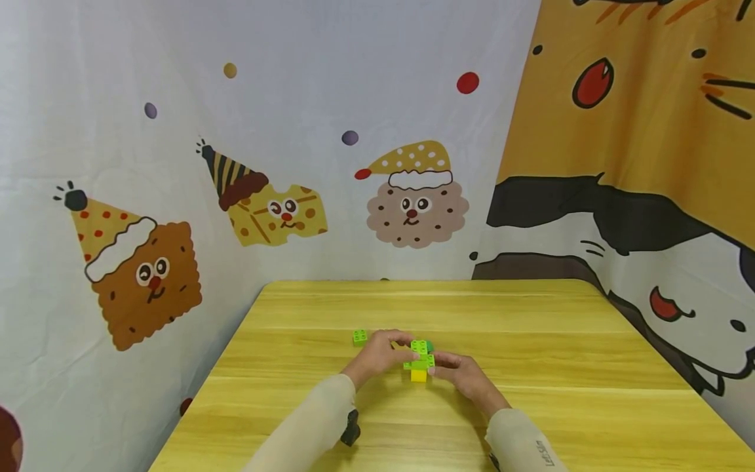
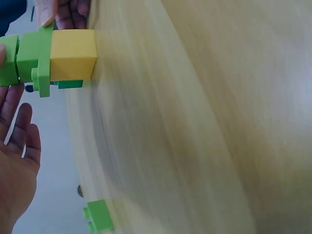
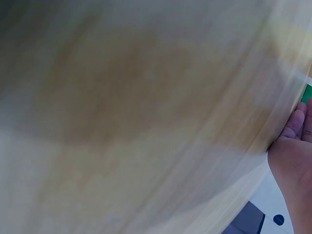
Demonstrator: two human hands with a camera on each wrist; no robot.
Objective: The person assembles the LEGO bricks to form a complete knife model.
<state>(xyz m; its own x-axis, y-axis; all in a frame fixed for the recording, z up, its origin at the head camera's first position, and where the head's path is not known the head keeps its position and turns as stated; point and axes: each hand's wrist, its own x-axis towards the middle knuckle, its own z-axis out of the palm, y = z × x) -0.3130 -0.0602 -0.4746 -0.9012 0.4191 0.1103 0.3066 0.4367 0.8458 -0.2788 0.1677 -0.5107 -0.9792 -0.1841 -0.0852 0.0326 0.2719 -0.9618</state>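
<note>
A small brick stack stands on the table between both hands: a yellow block (image 1: 419, 376) at the bottom, a wider light-green piece (image 2: 45, 68) over it, and light-green bricks above. My left hand (image 1: 380, 355) pinches the top light-green brick (image 1: 419, 345); its other fingers are spread in the left wrist view. A thin gap shows under that brick there. From the other side, my right hand (image 1: 468, 379) holds the wide piece, its thumb on the edge. A dark-green brick (image 2: 70, 84) shows behind the stack. In the right wrist view, only part of the right hand appears.
A loose light-green brick (image 1: 360, 338) lies on the wooden table (image 1: 531, 328), left of and beyond the left hand. Behind the table hangs a cloth (image 1: 330, 98) printed with cartoon figures. A dark wrist device (image 1: 350, 428) sits at the left sleeve.
</note>
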